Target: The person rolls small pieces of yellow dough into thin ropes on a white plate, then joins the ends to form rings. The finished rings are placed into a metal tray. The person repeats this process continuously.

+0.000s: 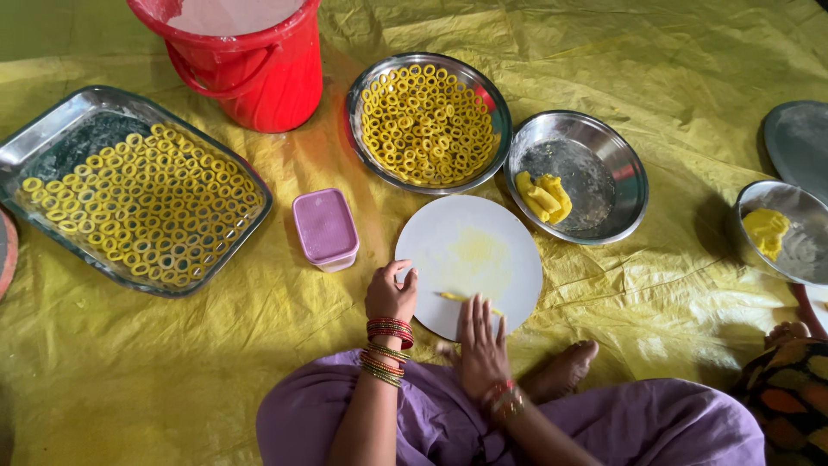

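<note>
A thin strip of yellow dough (470, 300) is seen lying on a round white board (470, 259), which rests on a yellow plastic sheet (655, 285) spread over the floor. The right hand (481, 349) is laid flat over the near end of the strip, its fingers (477, 318) stretched out and close together, pressed on the dough rather than closed around it. The left hand (391, 294) is placed at the board's left edge, its fingers loosely curled with the tips touching the board; nothing is held in it. Bangles are worn on both wrists, and purple cloth is seen over the lap below.

Just beyond the board, a round steel plate (429, 121) filled with small yellow dough rings is set, and beside it to the right a steel bowl (576, 177) holding a lump of yellow dough (543, 197). A small pink lidded box (325, 229) is placed just left of the board. Further left, a rectangular steel tray (129, 185) is covered with rows of the same rings. A red bucket (246, 60) stands at the top. At the right edge, another steel bowl (789, 229) with dough is seen, near a second person's patterned clothing (785, 393).
</note>
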